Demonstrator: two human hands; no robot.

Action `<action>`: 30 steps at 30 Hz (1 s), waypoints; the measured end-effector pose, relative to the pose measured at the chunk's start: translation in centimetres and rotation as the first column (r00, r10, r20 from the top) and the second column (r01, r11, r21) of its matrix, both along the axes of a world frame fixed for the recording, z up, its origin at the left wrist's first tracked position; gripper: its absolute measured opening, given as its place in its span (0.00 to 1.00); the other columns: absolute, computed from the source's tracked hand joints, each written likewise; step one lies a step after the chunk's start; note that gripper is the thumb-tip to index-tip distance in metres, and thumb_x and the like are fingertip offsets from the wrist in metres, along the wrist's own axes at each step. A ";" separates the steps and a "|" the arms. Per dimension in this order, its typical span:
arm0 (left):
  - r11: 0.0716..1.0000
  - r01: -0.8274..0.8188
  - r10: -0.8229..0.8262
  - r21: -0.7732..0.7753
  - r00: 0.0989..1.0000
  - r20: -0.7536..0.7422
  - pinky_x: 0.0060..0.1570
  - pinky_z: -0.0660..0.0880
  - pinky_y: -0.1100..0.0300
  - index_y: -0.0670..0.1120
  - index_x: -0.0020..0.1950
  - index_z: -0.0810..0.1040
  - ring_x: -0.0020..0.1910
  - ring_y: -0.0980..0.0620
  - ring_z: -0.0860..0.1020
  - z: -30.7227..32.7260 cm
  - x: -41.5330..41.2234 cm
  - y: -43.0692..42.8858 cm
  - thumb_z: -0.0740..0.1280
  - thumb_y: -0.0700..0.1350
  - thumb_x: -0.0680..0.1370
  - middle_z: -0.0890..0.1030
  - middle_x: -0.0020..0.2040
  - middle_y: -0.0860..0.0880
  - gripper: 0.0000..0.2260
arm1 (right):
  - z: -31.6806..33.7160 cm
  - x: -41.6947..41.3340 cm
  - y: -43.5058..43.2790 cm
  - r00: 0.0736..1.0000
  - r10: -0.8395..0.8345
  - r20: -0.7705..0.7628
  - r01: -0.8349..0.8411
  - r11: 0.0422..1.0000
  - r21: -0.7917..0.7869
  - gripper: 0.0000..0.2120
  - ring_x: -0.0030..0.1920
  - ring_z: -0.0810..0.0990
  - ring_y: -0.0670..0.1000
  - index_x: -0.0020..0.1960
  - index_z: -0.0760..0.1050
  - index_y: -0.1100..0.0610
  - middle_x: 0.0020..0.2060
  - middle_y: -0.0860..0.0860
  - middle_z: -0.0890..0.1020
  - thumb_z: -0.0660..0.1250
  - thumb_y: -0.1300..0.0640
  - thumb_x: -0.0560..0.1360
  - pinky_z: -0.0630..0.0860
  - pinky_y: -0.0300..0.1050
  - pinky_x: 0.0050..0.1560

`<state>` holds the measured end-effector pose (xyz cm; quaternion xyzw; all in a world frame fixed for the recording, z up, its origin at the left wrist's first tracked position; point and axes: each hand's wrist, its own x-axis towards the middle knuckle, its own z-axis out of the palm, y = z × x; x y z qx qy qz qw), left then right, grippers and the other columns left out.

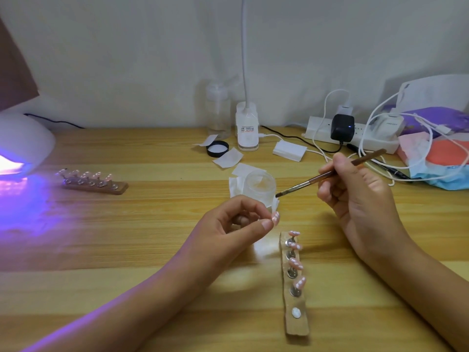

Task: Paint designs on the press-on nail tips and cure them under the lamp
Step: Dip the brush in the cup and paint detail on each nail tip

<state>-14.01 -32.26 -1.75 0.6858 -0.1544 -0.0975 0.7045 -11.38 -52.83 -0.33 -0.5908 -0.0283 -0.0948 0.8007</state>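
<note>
My left hand (pixel 233 224) pinches a pink nail tip (pixel 275 217) with white marks between thumb and forefinger, above the table's middle. My right hand (pixel 360 199) grips a brown brush (pixel 330 174) like a pen, its bristles pointing left, just above and right of the held tip. A brown holder strip (pixel 295 323) lies below my hands, carrying several pink tips with white marks and one bare white mount near its front end. A second strip (pixel 94 182) of tips sits at the left beside the white curing lamp (pixel 22 146), which glows violet.
A small clear jar (pixel 260 185) stands on white wipes behind my left hand. Further back are a black lid (pixel 217 148), a clear bottle (pixel 218 110), a white desk lamp base (pixel 247 128), a power strip (pixel 355 134) with cables, and bags (pixel 441 158) at the right.
</note>
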 end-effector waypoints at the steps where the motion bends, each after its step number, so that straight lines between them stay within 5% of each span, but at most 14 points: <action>1: 1.000 -0.003 0.003 0.001 1.000 0.004 0.38 0.69 0.74 0.55 0.40 0.81 0.36 0.63 0.73 0.0 0.0 0.0 0.72 0.46 0.73 0.78 0.36 0.60 0.04 | 0.0 0.1 -0.1 1.000 0.011 0.000 -0.011 1.000 0.017 0.15 0.30 0.77 0.43 0.35 0.83 0.51 0.27 0.49 0.78 0.63 0.51 0.77 0.77 0.34 0.37; 8: 1.000 -0.016 0.016 0.002 1.000 -0.006 0.45 0.73 0.71 0.56 0.44 0.82 0.45 0.60 0.78 -0.3 0.1 0.0 0.72 0.48 0.73 0.85 0.48 0.58 0.03 | -0.5 0.5 -0.5 0.989 0.135 0.066 -0.137 0.990 0.035 0.16 0.30 0.76 0.45 0.34 0.81 0.51 0.30 0.48 0.77 0.59 0.56 0.76 0.75 0.36 0.35; 18: 1.000 -0.024 0.024 -0.005 1.000 0.006 0.43 0.72 0.71 0.56 0.40 0.82 0.41 0.59 0.76 -0.5 0.1 0.0 0.71 0.47 0.71 0.83 0.41 0.57 0.04 | -0.8 0.3 -0.3 0.983 0.168 0.078 -0.165 0.985 -0.044 0.15 0.30 0.77 0.46 0.35 0.80 0.51 0.30 0.49 0.77 0.59 0.57 0.75 0.75 0.36 0.36; 24: 1.000 -0.009 0.009 0.004 1.000 0.020 0.46 0.74 0.70 0.51 0.41 0.81 0.46 0.54 0.80 -0.6 0.2 0.1 0.71 0.45 0.71 0.86 0.46 0.55 0.01 | -1.0 0.6 -0.3 0.992 0.107 0.068 -0.098 0.988 -0.118 0.16 0.29 0.77 0.46 0.33 0.80 0.50 0.29 0.48 0.77 0.59 0.57 0.74 0.75 0.35 0.34; 30: 1.000 -0.005 0.005 -0.012 1.000 0.015 0.47 0.75 0.70 0.52 0.41 0.81 0.50 0.57 0.82 -0.5 0.0 0.1 0.72 0.45 0.72 0.86 0.47 0.53 0.01 | -0.9 0.9 -0.5 0.994 0.084 0.066 -0.084 0.996 -0.008 0.18 0.29 0.76 0.45 0.31 0.81 0.49 0.30 0.46 0.78 0.59 0.59 0.75 0.74 0.36 0.34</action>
